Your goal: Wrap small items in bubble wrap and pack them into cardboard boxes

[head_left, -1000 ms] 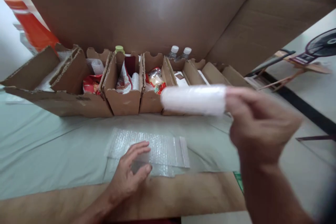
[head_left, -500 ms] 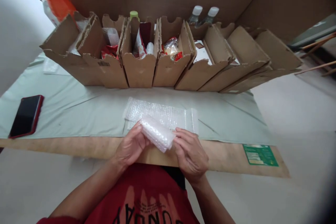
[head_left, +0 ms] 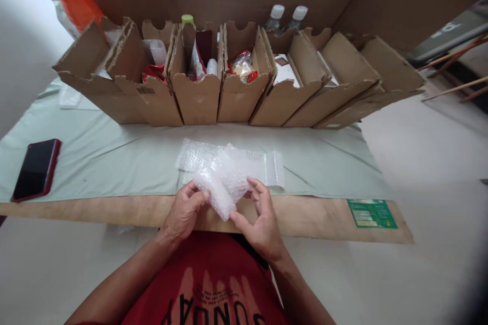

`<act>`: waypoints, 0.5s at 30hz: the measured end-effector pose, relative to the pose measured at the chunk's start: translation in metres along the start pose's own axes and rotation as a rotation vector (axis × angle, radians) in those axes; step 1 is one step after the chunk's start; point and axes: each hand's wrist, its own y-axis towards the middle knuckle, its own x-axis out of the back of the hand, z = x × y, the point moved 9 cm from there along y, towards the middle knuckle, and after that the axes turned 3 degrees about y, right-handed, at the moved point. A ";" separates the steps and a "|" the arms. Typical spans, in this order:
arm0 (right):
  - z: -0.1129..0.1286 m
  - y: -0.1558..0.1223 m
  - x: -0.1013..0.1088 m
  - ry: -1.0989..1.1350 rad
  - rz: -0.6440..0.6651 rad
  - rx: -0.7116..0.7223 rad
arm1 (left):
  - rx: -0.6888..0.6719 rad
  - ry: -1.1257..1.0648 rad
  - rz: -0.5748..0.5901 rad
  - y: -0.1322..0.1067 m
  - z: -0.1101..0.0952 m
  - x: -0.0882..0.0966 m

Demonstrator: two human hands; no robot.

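Observation:
Between my hands is a partly unrolled piece of bubble wrap [head_left: 215, 195], its rolled part slanting down to the right and a loose flap spreading behind it. My left hand [head_left: 186, 212] pinches the roll's left side between thumb and fingers. On the right, my right hand [head_left: 263, 221] has its thumb at the roll's lower end and its fingertips on the flap's edge. Flat on the green cloth [head_left: 324, 162], just behind, lie bubble wrap pieces [head_left: 272, 167], partly covered by the held one. Whether anything is inside the roll cannot be seen.
A row of cardboard bins [head_left: 198, 104] with packets and other items stands at the back. Two white-capped bottles [head_left: 276, 15] show behind them. A phone [head_left: 36, 168] in a red case lies at left. A green printed card [head_left: 372, 213] is on the wooden table edge [head_left: 316, 221].
The tight bubble wrap roll has loosened, and a flap now spreads toward the back right. My right hand has opened wider and shifted left. The view has moved slightly.

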 end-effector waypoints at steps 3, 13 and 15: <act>0.001 0.012 0.000 0.274 0.059 -0.022 | -0.021 0.045 0.047 -0.003 0.000 -0.002; 0.072 0.014 0.013 0.105 0.076 0.241 | -0.143 0.146 0.367 0.000 -0.045 0.009; 0.093 0.007 -0.001 0.058 0.225 0.359 | -0.211 0.384 0.421 -0.005 -0.059 0.003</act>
